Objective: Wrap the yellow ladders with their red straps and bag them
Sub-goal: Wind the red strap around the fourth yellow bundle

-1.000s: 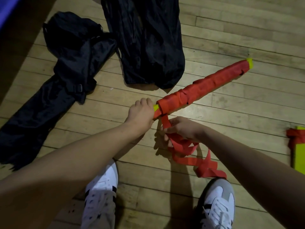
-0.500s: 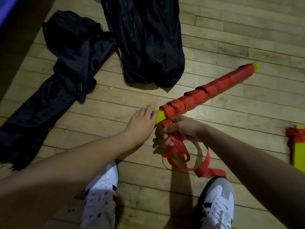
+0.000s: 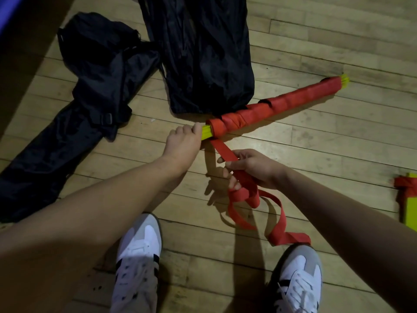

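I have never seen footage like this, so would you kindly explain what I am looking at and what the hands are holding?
A head-worn camera looks down at the person's own arms and white shoes on a wooden floor. The left hand grips the yellow end of a bundled ladder, mostly wound in red. The right hand holds the loose red strap, whose tail trails on the floor. Two black bags lie beyond, and another yellow and red bundle shows at the right edge.

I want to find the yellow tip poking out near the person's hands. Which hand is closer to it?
The left hand. Its fingers grip the yellow end of the wrapped ladder. The right hand is lower down, apart from it, holding the loose red strap.
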Action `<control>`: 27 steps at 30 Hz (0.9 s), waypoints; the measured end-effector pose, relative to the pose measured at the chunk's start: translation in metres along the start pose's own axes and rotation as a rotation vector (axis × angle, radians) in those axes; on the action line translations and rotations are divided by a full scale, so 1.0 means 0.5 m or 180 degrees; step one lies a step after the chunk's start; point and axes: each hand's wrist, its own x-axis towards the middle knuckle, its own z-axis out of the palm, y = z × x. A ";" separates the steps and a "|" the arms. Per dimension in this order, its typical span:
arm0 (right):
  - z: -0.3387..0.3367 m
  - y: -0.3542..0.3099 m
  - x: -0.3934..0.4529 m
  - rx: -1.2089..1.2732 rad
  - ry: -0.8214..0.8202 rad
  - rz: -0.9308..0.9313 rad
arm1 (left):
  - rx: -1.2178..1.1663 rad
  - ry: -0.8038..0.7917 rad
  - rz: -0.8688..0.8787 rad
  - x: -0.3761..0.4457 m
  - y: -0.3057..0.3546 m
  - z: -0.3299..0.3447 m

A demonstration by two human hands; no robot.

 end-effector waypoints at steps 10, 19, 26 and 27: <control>0.029 0.012 0.019 -0.0633 0.0377 0.0339 | -0.0109 -0.0013 0.0418 -0.072 0.027 0.051; 0.037 0.011 0.014 -0.0706 0.0807 0.0017 | -0.0549 -0.0398 0.0028 -0.035 0.027 -0.001; 0.032 0.046 0.009 -0.0387 0.0676 -0.0088 | 0.0237 0.0134 0.0755 -0.067 0.048 0.019; 0.028 0.049 0.006 -0.0361 0.0670 -0.0097 | 0.0352 0.0239 0.0860 -0.074 0.047 0.025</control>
